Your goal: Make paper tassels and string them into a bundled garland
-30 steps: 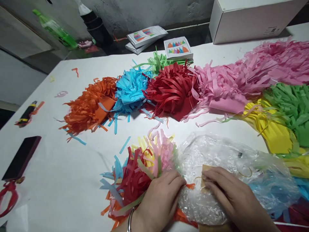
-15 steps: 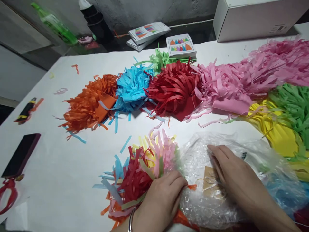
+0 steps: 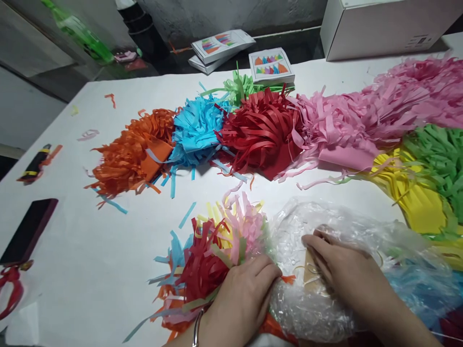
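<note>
A crumpled clear plastic bag (image 3: pixel 307 308) lies at the front, with a brown card (image 3: pixel 310 272) and thin pale string showing in it. My right hand (image 3: pixel 340 262) is over the bag, its fingers pinched on the plastic beside the card. On the bag's left edge, my left hand (image 3: pixel 249 286) is closed with fingers curled down; its fingertips are partly hidden. Against that hand lies a loose bundle of mixed paper tassels (image 3: pixel 206 262) in red, pink, yellow, blue and orange. A small orange paper end (image 3: pixel 288 279) sticks out by the left fingertips.
Behind lie orange (image 3: pixel 133 149), blue (image 3: pixel 198 125), red (image 3: pixel 264 135) and pink tassels (image 3: pixel 340 115); yellow (image 3: pixel 423 193) and green tassels (image 3: pixel 444 159) are right. Small boxes (image 3: pixel 271 65) and a white carton (image 3: pixel 379 29) stand behind. A phone (image 3: pixel 29 231) and red-handled scissors (image 3: pixel 12 289) lie left.
My right hand has shifted slightly down, and its fingers have gone from extended to pinched on the plastic. My left hand stays in place. A grey-blue strip now trails at the bundle's lower left.
</note>
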`<move>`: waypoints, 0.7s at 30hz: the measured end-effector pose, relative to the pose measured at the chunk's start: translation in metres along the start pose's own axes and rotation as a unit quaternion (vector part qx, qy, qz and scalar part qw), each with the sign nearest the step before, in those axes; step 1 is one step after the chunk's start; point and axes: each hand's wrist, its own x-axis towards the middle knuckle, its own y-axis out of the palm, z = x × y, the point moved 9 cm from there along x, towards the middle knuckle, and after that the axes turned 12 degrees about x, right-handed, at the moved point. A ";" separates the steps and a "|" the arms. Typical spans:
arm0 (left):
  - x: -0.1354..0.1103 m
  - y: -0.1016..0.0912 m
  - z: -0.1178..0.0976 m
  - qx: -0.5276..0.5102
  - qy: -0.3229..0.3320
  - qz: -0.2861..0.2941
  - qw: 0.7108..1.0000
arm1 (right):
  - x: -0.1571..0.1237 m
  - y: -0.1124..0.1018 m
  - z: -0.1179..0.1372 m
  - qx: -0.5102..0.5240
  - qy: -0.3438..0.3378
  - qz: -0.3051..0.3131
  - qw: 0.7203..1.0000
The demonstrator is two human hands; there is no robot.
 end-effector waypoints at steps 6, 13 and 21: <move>-0.002 0.001 -0.001 -0.004 -0.014 0.015 1.000 | -0.007 -0.008 -0.018 -0.052 0.016 -0.065 0.996; 0.000 0.001 0.000 -0.004 -0.005 0.003 1.000 | -0.015 -0.016 -0.025 -0.082 0.017 -0.116 0.990; -0.001 0.001 -0.001 -0.007 0.000 -0.003 1.000 | -0.003 -0.013 -0.014 -0.062 -0.008 -0.085 0.994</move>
